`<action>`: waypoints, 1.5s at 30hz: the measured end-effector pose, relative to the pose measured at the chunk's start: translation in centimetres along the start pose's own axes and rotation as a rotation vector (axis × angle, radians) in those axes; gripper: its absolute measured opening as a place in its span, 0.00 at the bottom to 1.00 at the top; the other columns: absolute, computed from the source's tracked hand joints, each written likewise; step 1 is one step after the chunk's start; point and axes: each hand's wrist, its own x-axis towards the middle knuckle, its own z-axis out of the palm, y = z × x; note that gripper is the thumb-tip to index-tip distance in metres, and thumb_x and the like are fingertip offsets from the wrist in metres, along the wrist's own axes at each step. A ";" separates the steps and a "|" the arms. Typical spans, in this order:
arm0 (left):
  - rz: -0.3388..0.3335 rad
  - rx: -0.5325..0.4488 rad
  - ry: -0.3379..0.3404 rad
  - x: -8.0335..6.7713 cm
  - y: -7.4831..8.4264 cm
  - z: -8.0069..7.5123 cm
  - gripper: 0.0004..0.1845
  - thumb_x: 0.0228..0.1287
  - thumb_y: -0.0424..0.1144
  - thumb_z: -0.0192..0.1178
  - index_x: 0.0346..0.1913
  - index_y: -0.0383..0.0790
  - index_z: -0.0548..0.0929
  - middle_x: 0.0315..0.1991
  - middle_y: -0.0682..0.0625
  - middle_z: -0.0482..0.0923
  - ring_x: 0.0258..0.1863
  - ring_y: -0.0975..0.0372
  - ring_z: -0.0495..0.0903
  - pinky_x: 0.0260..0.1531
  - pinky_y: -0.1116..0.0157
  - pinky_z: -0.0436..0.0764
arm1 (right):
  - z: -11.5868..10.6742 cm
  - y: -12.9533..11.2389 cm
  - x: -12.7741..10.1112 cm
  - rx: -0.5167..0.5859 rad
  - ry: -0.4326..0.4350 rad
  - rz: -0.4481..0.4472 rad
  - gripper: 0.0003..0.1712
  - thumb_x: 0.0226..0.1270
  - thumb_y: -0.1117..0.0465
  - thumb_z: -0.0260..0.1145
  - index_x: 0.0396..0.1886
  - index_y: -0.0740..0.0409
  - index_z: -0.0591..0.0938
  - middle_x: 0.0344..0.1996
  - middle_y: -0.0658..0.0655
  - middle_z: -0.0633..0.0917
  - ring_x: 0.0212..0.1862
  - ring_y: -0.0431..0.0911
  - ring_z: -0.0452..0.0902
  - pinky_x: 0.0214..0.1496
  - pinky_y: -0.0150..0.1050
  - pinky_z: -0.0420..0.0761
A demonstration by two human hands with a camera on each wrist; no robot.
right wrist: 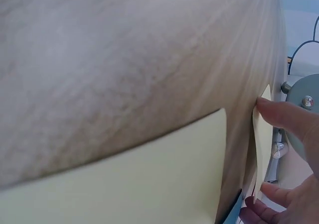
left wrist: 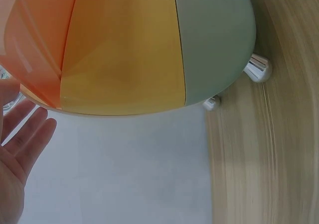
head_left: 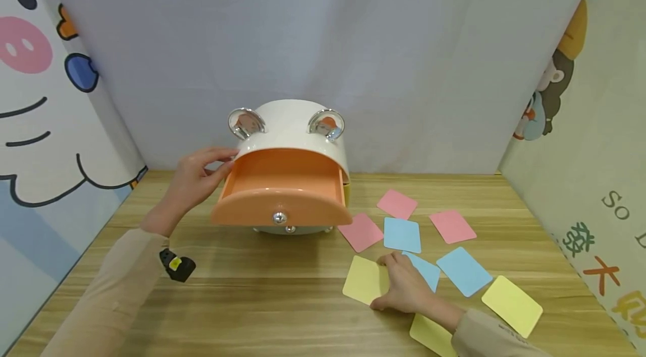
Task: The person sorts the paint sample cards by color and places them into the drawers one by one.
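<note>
- Left wall panel [head_left: 45,138]: a cartoon pig drawing, standing at the left edge of the wooden counter [head_left: 262,301].
- Left hand [head_left: 194,180]: it rests against the left side of the white drawer box [head_left: 295,121]; the fingers [head_left: 219,156] lie nearly straight against the shell, released and curled round nothing. The left wrist view shows the palm flat beside the box.
- White drawer box: it stands at the back of the counter, just in front of the grey backdrop [head_left: 323,37], with two shiny ear-shaped knobs on top and small silver feet beneath.
- Orange drawer [head_left: 282,191]: the top drawer, pulled well out toward the person, with a silver knob on its front; a yellow and a green drawer below it show in the left wrist view.
- Yellow card [head_left: 364,280]: it lies on the counter in front of and to the right of the box; its right edge is lifted and pinched by the right hand.
- Right hand [head_left: 406,287]: thumb and fingers [right wrist: 284,115] grasp the edge of the yellow card, as the right wrist view shows.
- Scattered cards: pink cards [head_left: 398,204], blue cards [head_left: 402,235] and further yellow cards [head_left: 512,305] lie flat on the counter right of the box, some overlapping.
- Right wall panel [head_left: 580,149]: cartoon figures and lettering.
</note>
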 end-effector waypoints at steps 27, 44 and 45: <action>-0.010 -0.011 -0.014 -0.1 0.1 -0.1 0.12 0.58 0.29 0.60 0.46 0.32 0.82 0.42 0.41 0.80 0.38 0.54 0.80 0.27 0.86 0.74 | -7.5 2.5 2.4 0.692 -0.170 0.094 0.19 0.58 0.74 0.55 0.51 0.73 0.71 0.42 0.65 0.70 0.31 0.44 0.72 0.36 0.42 0.83; -0.003 0.006 -0.023 0.0 0.1 -0.3 0.12 0.58 0.29 0.60 0.46 0.33 0.82 0.42 0.42 0.81 0.37 0.54 0.81 0.26 0.83 0.77 | -20.5 -3.6 7.7 0.682 -0.060 0.015 0.22 0.66 0.70 0.52 0.60 0.71 0.64 0.45 0.58 0.71 0.36 0.40 0.72 0.41 0.31 0.80; -0.004 0.005 -0.025 0.0 0.1 -0.3 0.12 0.58 0.29 0.60 0.46 0.33 0.82 0.42 0.42 0.81 0.38 0.54 0.81 0.27 0.84 0.76 | -20.8 -4.3 8.1 0.677 -0.053 0.006 0.22 0.66 0.70 0.52 0.60 0.71 0.64 0.45 0.58 0.71 0.37 0.40 0.72 0.41 0.31 0.80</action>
